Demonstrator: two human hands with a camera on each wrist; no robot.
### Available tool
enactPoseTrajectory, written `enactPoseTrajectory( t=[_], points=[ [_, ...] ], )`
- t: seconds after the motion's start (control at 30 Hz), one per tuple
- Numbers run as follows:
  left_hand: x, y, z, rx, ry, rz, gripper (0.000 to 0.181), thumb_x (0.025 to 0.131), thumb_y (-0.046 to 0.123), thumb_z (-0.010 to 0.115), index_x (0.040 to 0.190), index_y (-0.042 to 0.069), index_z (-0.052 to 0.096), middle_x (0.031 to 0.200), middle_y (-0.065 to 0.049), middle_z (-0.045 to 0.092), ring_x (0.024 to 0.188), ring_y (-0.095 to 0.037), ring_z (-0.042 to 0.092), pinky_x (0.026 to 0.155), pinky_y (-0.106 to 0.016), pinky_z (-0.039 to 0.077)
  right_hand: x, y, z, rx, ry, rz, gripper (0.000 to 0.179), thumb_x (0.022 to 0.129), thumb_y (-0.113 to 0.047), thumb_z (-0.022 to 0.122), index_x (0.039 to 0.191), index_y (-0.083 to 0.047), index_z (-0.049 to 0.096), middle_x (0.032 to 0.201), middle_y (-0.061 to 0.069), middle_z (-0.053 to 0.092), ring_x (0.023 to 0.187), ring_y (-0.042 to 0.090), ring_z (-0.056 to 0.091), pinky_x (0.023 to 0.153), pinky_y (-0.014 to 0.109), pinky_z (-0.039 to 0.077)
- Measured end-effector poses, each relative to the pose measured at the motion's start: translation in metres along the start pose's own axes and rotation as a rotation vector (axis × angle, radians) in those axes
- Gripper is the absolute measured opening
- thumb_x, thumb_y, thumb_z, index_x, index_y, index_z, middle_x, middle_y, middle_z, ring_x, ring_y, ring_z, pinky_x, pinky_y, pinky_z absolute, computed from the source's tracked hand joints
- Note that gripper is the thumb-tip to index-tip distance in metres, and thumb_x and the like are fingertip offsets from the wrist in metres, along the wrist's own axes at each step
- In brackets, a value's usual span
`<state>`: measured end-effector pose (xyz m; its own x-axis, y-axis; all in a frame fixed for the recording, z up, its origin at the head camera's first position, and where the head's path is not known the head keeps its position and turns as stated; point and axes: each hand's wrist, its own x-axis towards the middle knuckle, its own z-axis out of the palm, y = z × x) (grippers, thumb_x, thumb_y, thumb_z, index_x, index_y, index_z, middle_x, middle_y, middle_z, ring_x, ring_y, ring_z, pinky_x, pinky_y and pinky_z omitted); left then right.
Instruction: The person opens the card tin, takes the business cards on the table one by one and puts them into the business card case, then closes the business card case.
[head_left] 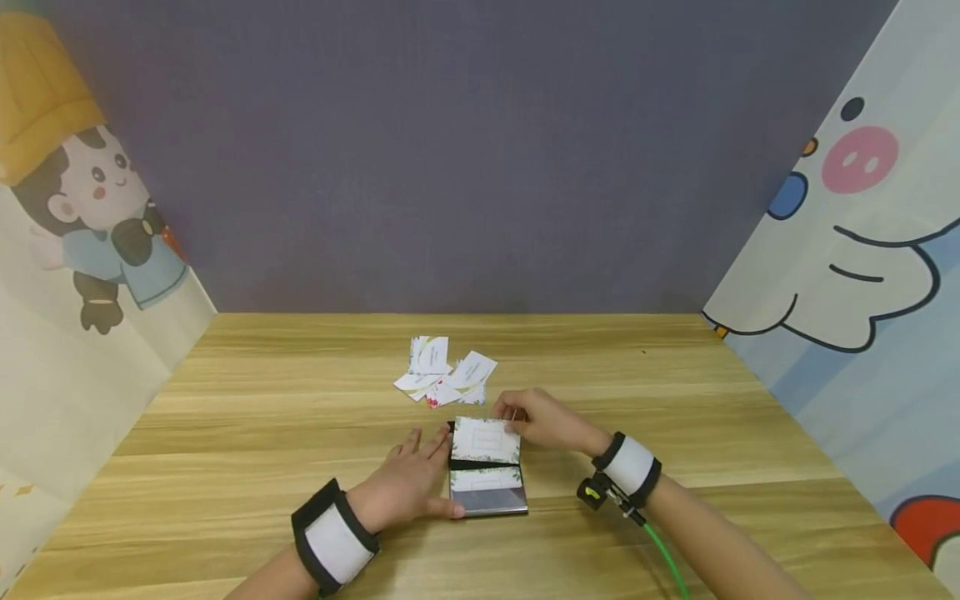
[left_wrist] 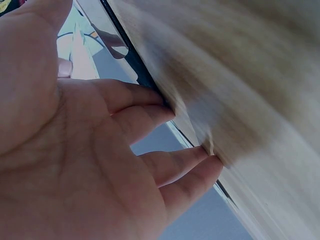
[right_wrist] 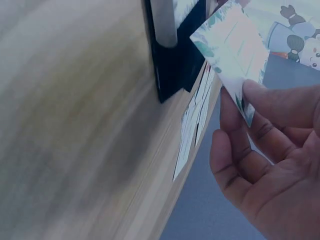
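An opened card case (head_left: 487,502), with a silver lower half and a dark lid, lies on the wooden table. A white card with a leafy border (head_left: 486,439) hangs over the lid, its right end pinched between thumb and fingers of my right hand (head_left: 546,421). In the right wrist view this card (right_wrist: 237,47) is held up off the table. A second leafy card (head_left: 486,478) sits in the silver half, partly covered by its metal front. My left hand (head_left: 405,483) lies along the case's left side, fingers extended, thumb at the lower left corner.
Several loose cards (head_left: 429,357) lie overlapped on the table (head_left: 300,400) beyond the case. A grey panel (head_left: 465,167) rises at the table's back edge. Cartoon-printed walls stand at both sides. A green cable (head_left: 666,557) runs from the right wrist camera.
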<state>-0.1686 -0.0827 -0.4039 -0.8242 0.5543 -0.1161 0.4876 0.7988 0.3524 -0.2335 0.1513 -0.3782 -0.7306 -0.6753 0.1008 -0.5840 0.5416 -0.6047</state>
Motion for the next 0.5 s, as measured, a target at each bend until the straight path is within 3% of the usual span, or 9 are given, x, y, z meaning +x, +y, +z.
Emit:
enactPoseTrajectory(
  t=[0.5],
  points=[
    [0.0002, 0.0002, -0.0002, -0.006, 0.000, 0.000, 0.098, 0.071, 0.058, 0.065, 0.140, -0.002, 0.031, 0.148, -0.018, 0.026, 0.131, -0.052, 0.019, 0.102, -0.061, 0.027, -0.0059, -0.0032, 0.0104, -0.017, -0.084, -0.008, 0.016, 0.078, 0.004, 0.061, 0.090, -0.005, 0.066, 0.090, 0.006, 0.068, 0.072, 0.006, 0.056, 0.065, 0.016, 0.047]
  ],
)
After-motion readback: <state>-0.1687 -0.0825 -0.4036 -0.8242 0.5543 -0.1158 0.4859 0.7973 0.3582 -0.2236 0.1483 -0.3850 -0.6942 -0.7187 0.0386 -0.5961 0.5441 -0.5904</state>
